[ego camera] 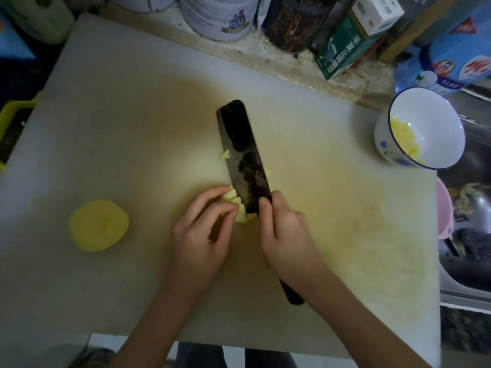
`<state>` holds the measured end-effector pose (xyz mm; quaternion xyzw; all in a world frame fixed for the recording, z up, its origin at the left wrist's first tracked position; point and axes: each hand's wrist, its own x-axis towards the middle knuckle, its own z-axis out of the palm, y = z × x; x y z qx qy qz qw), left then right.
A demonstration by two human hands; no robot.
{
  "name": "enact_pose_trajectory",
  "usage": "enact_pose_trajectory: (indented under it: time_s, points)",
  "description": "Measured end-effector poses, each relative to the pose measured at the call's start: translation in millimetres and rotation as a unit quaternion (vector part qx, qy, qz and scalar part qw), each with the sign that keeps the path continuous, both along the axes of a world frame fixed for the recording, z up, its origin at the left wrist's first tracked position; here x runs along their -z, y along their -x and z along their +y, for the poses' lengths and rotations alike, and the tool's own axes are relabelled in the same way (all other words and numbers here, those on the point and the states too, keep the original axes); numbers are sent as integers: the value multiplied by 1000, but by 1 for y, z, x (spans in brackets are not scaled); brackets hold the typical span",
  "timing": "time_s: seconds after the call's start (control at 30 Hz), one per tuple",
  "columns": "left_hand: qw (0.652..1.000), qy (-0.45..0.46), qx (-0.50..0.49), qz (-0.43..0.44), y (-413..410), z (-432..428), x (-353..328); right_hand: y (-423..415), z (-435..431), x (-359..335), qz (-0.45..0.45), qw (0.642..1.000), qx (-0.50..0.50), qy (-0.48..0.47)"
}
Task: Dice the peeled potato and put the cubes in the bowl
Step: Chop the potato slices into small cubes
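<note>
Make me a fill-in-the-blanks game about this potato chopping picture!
1. The right hand grips the knife by its ____.
2. The big potato chunk lies to the ____ of the left hand, which holds small potato pieces.
3. The bowl with cubes in it is ____ inside.

Missing words: handle, left, white.

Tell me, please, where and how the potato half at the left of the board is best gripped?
Come from above with the left hand and pinch the potato half across its rounded sides; it seems to lie dome up on the cutting board, nothing touching it.
</note>
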<state>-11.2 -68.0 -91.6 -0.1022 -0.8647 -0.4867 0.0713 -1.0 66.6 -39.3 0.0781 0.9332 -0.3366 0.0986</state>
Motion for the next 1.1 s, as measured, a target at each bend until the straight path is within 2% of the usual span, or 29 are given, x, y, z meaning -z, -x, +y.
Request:
enact_pose_trajectory:
  time_s: [0.27, 0.43, 0.73, 0.9, 1.1]
  points:
    - [998, -55, -25, -26, -4, 0, 1, -29, 15, -23, -2, 998, -30, 57]
    - [998, -40, -40, -40, -7, 0, 1, -38, 13, -21, 8, 998, -46, 38]
    - [994, -67, -37, -80, -6, -2, -4, -43, 10, -22, 20, 998, -54, -20]
    - [999, 1, -34, -17, -5, -3, -1, -44, 4, -22, 21, 996, -55, -68]
    - [1000, 4, -21, -13, -2, -6, -2, -43, -3, -23, 5, 993, -63, -99]
